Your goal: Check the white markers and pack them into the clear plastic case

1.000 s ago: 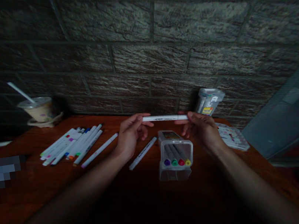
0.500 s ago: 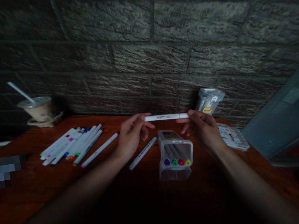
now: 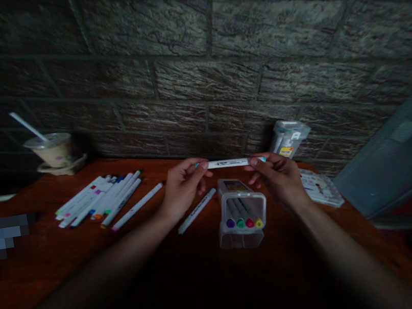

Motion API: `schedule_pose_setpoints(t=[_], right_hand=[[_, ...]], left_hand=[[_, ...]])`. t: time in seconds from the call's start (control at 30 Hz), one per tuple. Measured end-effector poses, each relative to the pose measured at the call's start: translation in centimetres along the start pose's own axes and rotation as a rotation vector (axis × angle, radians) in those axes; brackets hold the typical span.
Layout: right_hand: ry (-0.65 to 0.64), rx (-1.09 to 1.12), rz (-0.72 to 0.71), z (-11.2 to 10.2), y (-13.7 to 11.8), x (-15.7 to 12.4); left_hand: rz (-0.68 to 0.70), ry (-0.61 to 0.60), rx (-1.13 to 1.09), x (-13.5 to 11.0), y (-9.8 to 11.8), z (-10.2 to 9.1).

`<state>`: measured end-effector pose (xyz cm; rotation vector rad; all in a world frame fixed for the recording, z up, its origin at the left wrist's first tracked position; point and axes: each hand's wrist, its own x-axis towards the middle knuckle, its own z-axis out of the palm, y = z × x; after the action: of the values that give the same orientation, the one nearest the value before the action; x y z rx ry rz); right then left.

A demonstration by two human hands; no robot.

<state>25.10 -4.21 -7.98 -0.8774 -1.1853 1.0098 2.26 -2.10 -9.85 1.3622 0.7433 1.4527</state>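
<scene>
A white marker (image 3: 228, 163) with teal ends is held level above the table, with print along its barrel. My left hand (image 3: 184, 183) pinches its left end, and my right hand (image 3: 276, 175) pinches its right end. Just below stands a clear plastic marker case (image 3: 226, 239), open at the front, where purple, green, red and yellow marker ends show. One loose white marker (image 3: 197, 211) lies left of the case. Another white marker (image 3: 138, 207) with a purple end rests farther left, near my left forearm.
Several white markers (image 3: 98, 199) lie in a pile on the wooden table (image 3: 53, 270). A lidded drink cup (image 3: 52, 149) with a straw stands at the back left. By the brick wall is a second clear case (image 3: 289, 139); a clear lid-like piece (image 3: 321, 189) lies to the right.
Both hands have shifted their grip inward along the marker, so its teal ends now show past my fingers. The marker has dropped very slightly. Things on the table have stayed put.
</scene>
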Motion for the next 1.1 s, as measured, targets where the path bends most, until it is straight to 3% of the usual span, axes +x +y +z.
schedule_pose_setpoints(t=[0.5,1.1], right_hand=[[-0.037,-0.107,-0.054,0.16,0.16,-0.19],[-0.04,-0.07,0.014,0.23,-0.09,-0.25]], left_hand=[[0.009,-0.019,0.089,-0.4,0.24,0.19],[0.038,0.002,0.048,-0.08,0.14,-0.05]])
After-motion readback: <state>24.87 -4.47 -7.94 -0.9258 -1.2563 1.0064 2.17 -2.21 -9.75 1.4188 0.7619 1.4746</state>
